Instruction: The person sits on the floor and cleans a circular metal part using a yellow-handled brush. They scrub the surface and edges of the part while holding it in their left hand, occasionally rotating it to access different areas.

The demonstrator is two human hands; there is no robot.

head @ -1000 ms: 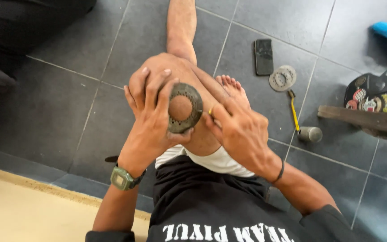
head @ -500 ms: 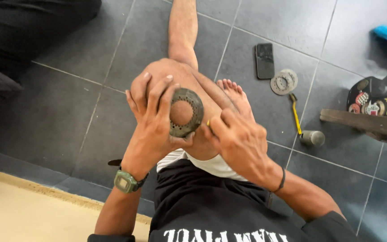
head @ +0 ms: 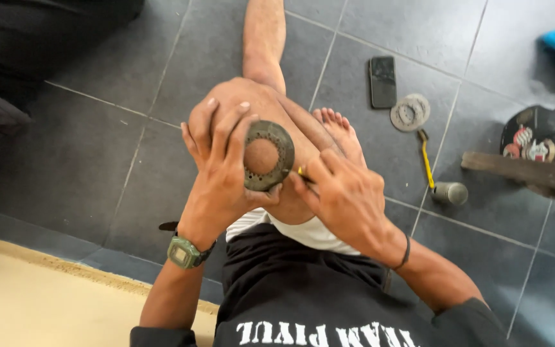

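Note:
My left hand grips a dark, worn metal ring disc with notches round its inner edge, holding it upright against my bent knee. My right hand is closed round a small tool with a yellow handle, whose tip touches the disc's lower right rim. A green digital watch sits on my left wrist and a dark band on my right. My bare foot rests on the tiles just beyond the hands.
On the grey tiled floor lie a black phone, a second ring disc and a yellow-handled tool with a metal head. A black part with stickers and a wooden plank sit at the right. A beige mat lies lower left.
My right hand has shifted slightly left toward the disc's lower edge. The left hand keeps the disc on the knee, almost unmoved.

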